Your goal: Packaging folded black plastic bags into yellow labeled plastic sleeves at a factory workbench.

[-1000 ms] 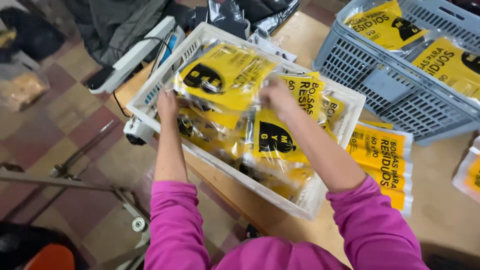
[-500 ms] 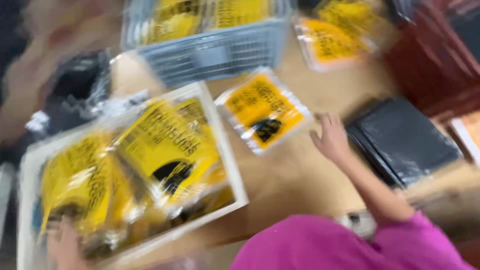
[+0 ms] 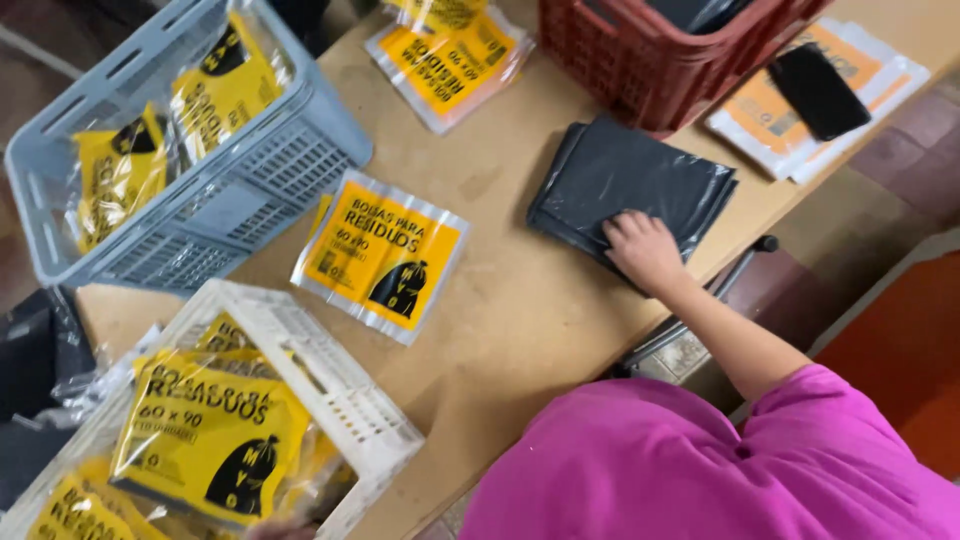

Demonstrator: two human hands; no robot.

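1. The right hand [image 3: 645, 250] is lying flat, palm down, on the near edge of a stack of folded black bags [image 3: 630, 185], which is resting on the table [image 3: 520, 300] just in front of the red crate [image 3: 660, 60]. Its grip is spread rather than closed: the fingers are pressing on the top sheet, not pinching it, probably to keep the slippery stack from sliding.

2. The left hand [image 3: 285, 527] is showing only as a sliver at the bottom edge, by the rim of the white crate [image 3: 340, 385]. Whether its grip is open or closed on anything cannot be told.

3. The white crate is overhanging the table's near corner and is holding sealed yellow packets [image 3: 215, 435] lying loosely on one another, so it seems to be serving as a collecting bin.

4. One yellow packet in clear wrap [image 3: 380, 255] is lying alone and flat on the table between the white crate and the grey crate [image 3: 250, 170], well apart from the right hand.

5. The grey crate is holding more yellow packets leaning against its walls.

6. Further packets [image 3: 450, 60] are lying at the far edge, and a dark flat object [image 3: 818, 90] is resting on printed sheets beyond the red crate.
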